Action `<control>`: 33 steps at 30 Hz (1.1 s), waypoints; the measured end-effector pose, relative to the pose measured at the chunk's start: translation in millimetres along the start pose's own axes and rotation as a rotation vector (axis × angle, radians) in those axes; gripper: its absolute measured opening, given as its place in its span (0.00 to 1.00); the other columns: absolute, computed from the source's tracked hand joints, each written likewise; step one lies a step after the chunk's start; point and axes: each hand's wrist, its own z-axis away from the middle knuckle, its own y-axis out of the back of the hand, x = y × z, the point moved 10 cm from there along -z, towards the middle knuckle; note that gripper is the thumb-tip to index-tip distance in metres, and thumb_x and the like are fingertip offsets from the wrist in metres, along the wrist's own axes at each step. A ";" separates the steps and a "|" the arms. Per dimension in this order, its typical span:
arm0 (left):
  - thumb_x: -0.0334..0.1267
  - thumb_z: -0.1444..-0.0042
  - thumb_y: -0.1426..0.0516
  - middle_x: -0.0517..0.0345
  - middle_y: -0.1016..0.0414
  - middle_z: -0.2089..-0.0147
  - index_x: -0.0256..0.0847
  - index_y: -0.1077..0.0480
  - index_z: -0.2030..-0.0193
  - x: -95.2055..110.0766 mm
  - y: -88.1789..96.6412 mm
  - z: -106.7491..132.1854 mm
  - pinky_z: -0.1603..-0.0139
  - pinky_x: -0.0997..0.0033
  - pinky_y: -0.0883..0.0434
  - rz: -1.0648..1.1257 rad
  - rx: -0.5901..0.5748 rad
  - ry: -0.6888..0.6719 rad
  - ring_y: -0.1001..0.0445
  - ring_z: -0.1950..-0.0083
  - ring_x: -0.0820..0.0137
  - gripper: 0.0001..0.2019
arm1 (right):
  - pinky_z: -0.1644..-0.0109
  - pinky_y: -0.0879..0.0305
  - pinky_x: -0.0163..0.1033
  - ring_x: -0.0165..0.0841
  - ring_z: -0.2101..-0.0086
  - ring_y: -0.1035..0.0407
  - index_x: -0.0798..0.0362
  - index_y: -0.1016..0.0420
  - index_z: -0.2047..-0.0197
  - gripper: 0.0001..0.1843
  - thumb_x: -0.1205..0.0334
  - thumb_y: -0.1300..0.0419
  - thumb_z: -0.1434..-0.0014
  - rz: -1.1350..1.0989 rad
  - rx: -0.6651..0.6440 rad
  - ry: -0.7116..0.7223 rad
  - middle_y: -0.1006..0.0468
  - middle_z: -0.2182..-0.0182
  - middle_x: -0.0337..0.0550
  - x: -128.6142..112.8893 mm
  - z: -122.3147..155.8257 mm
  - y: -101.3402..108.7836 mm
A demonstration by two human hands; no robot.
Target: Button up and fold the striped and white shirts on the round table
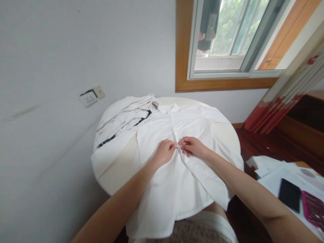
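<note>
A white button-up shirt [157, 182] lies spread front side up over a round cream table [118, 168], its collar toward the wall and its hem hanging over the near edge. Halfway down the front opening, my left hand [165, 150] pinches one edge of the placket. My right hand [189, 145] pinches the placket just beside it, the fingertips of both hands almost meeting. Above them the front looks closed up to the collar; below, the two panels fall apart. Any button between the fingers is too small to make out.
More white clothing [126, 113] with a black trim is heaped at the table's back left. A wall socket [88, 98] is at left, a window [227, 37] behind. At right, papers, a dark phone [290, 195] and a pink-edged item [314, 209] lie on a low surface near a curtain [280, 98].
</note>
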 end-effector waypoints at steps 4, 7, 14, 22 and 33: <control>0.34 0.40 0.49 0.56 0.27 0.66 0.39 0.27 0.68 -1.3 -2.0 0.4 0.55 0.68 0.37 0.004 0.009 -0.018 0.31 0.60 0.68 0.10 | 0.80 0.37 0.30 0.28 0.78 0.33 0.55 0.28 0.66 0.10 0.57 0.40 0.50 0.130 0.067 0.045 0.30 0.79 0.36 -4.5 0.7 6.5; 0.34 0.40 0.50 0.55 0.27 0.66 0.39 0.27 0.68 -2.7 -4.3 0.0 0.54 0.67 0.37 -0.019 0.009 -0.023 0.31 0.59 0.68 0.11 | 0.79 0.37 0.31 0.27 0.79 0.35 0.55 0.25 0.66 0.11 0.57 0.42 0.49 0.208 0.084 0.050 0.29 0.79 0.37 -3.4 0.4 7.3; 0.39 0.39 0.50 0.55 0.29 0.68 0.39 0.29 0.71 -2.3 -3.2 -0.4 0.55 0.66 0.37 -0.075 0.016 -0.004 0.32 0.61 0.67 0.13 | 0.76 0.45 0.31 0.25 0.81 0.40 0.55 0.23 0.69 0.11 0.60 0.45 0.43 0.449 0.153 0.186 0.29 0.81 0.36 -16.8 3.8 3.5; 0.38 0.40 0.49 0.55 0.31 0.70 0.39 0.31 0.73 1.4 3.2 1.6 0.59 0.68 0.37 -0.084 0.095 -0.010 0.32 0.64 0.68 0.13 | 0.68 0.41 0.32 0.28 0.73 0.34 0.54 0.22 0.69 0.09 0.63 0.44 0.44 0.591 0.279 0.282 0.24 0.73 0.40 -26.0 7.2 2.4; 0.33 0.41 0.49 0.55 0.32 0.69 0.39 0.31 0.73 6.8 15.2 2.7 0.58 0.69 0.34 -0.076 0.172 -0.031 0.32 0.63 0.68 0.11 | 0.72 0.42 0.31 0.27 0.77 0.37 0.55 0.28 0.68 0.11 0.56 0.45 0.42 0.398 0.234 0.165 0.28 0.78 0.36 -13.3 3.1 2.8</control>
